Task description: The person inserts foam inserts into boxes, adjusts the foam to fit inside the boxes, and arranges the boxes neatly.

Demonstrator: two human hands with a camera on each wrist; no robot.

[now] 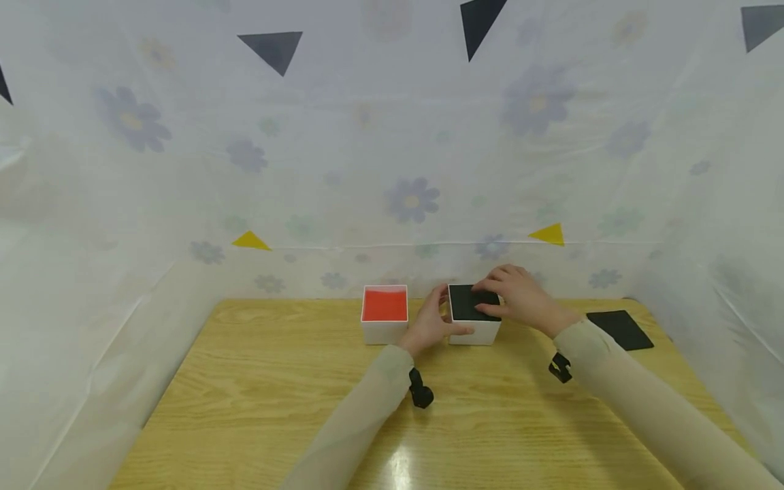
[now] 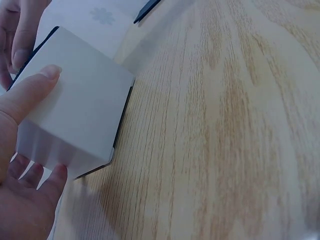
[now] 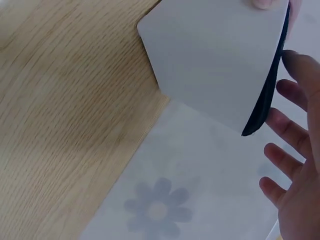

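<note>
1. While the left hand [image 1: 429,325] grips the white box [image 1: 473,332] by its left wall, thumb across the front, the right hand [image 1: 520,297] lies relaxed on its black top [image 1: 468,302].
2. Left of the white box: red-topped box [image 1: 384,313].
3. Right of it: black square [image 1: 620,329] flat on the bench [image 1: 275,381].

a light wooden counter [image 1: 257,395] with clear grain fills the lower view, a bright glare spot on its near edge. white sheeting [image 1: 392,170] printed with pale blue-grey flowers hangs behind it and on both sides. small yellow triangles [image 1: 250,240] and dark triangles [image 1: 272,49] are stuck on the sheeting.
</note>
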